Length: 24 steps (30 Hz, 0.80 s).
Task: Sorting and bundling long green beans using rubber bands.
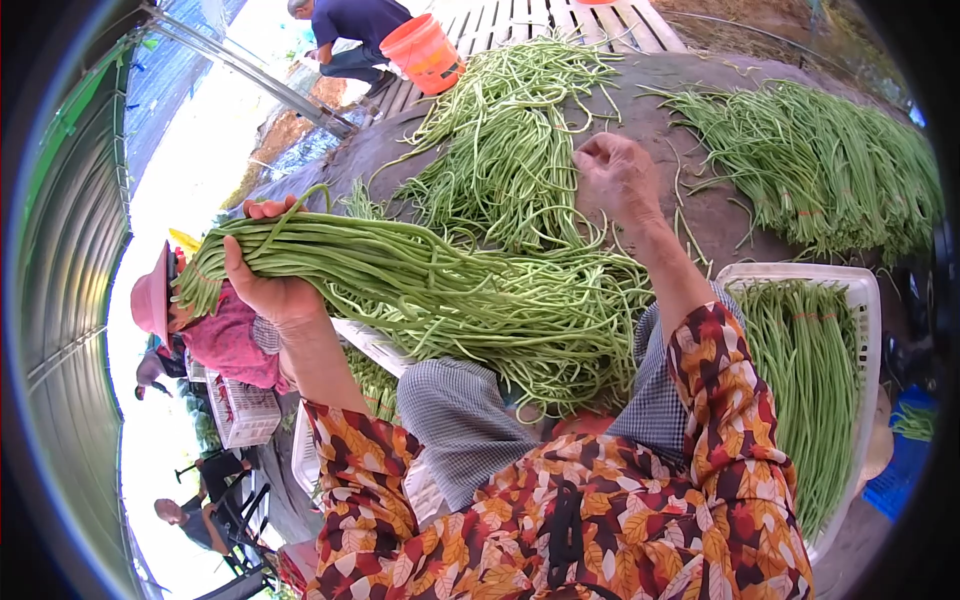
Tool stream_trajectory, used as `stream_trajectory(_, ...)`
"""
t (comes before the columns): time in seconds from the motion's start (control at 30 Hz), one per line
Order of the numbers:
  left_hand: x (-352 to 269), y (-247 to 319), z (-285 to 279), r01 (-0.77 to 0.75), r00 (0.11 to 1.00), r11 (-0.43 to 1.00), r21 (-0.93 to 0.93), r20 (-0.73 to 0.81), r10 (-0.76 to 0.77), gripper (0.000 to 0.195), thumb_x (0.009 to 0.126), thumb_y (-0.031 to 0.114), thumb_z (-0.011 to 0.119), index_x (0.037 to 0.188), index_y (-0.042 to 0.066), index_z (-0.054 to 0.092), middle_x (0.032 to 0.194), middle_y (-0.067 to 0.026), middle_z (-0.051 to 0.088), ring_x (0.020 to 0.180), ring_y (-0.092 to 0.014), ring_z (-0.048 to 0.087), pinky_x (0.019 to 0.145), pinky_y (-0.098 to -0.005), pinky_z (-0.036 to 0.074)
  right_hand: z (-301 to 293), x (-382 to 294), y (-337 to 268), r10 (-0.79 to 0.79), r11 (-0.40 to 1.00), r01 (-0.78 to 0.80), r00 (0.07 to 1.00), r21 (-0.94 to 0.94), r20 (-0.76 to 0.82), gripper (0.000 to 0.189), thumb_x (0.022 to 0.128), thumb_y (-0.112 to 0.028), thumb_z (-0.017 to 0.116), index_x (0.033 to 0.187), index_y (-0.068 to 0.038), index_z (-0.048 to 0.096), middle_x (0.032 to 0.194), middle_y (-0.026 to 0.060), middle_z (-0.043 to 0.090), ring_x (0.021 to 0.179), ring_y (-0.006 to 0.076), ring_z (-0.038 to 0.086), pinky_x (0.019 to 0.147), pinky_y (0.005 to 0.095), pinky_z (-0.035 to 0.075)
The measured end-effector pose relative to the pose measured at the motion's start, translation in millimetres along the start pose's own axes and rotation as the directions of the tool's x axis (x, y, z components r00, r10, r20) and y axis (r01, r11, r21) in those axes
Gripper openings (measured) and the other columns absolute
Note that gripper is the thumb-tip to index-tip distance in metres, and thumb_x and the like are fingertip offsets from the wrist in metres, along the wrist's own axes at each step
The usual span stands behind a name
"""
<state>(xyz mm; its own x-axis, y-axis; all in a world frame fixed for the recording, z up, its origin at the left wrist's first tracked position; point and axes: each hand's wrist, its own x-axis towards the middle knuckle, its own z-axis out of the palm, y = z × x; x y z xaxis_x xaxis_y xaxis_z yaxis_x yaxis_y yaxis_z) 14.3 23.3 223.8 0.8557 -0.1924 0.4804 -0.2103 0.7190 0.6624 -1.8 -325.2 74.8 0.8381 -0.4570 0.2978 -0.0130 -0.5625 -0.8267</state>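
Note:
My left hand [274,289] holds a thick bundle of long green yardlong beans [360,255] near its left end, thumb below and fingertips showing above. The bundle's other end reaches right over a loose heap of beans [540,315] by my knees. My right hand [619,176] is raised with its fingers curled, beside the right edge of a second part of the heap [517,165]. Whether a thin bean or tie is between its fingertips cannot be told.
Tied bean bundles [817,165] lie at the far right. A white plastic crate [866,330] of bundled beans stands at my right side. An orange bucket [424,52] stands beyond the heap near a crouching person [352,37]. A person in a pink hat [154,296] is close on the left.

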Motion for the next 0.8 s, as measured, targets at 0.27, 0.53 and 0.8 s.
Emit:
stream_trajectory(0.27,1,-1,7,-0.007,1.000,1.000,-0.007,0.001,0.007,0.032,0.088,0.029,0.054,0.101,0.001,0.047,0.097,-0.0125,0.055,0.101,-0.025,0.051,0.106,-0.0426,0.030,20,-47,-24,-0.280,0.932,-0.131,0.325,0.337,0.903,0.024,0.083,-0.017,0.065,0.103,-0.005,0.065,0.080,0.0029,0.064,0.065,0.0131,0.060,0.060,0.0285,0.048)
stream_trajectory(0.53,5,-3,9,0.054,0.998,0.996,-0.067,0.016,-0.053,0.035,0.090,0.029,0.051,0.107,-0.002,0.048,0.105,-0.0158,0.054,0.110,-0.030,0.050,0.106,-0.0459,0.032,65,-73,-24,-0.429,0.902,0.298,0.532,0.312,0.731,0.026,0.077,-0.013,0.064,0.101,-0.007,0.059,0.093,0.0123,0.061,0.079,0.0272,0.061,0.073,0.0364,0.049)
stream_trajectory(0.8,0,-9,23,0.025,0.993,0.998,0.059,-0.121,-0.017,0.039,0.093,0.032,0.046,0.110,-0.003,0.048,0.105,-0.0127,0.055,0.106,-0.027,0.051,0.101,-0.0472,0.036,57,-78,-38,-0.457,0.687,-0.470,0.314,0.555,0.832,0.040,0.073,-0.004,0.060,0.114,-0.005,0.058,0.093,0.0011,0.064,0.075,0.0092,0.054,0.067,0.0250,0.045)
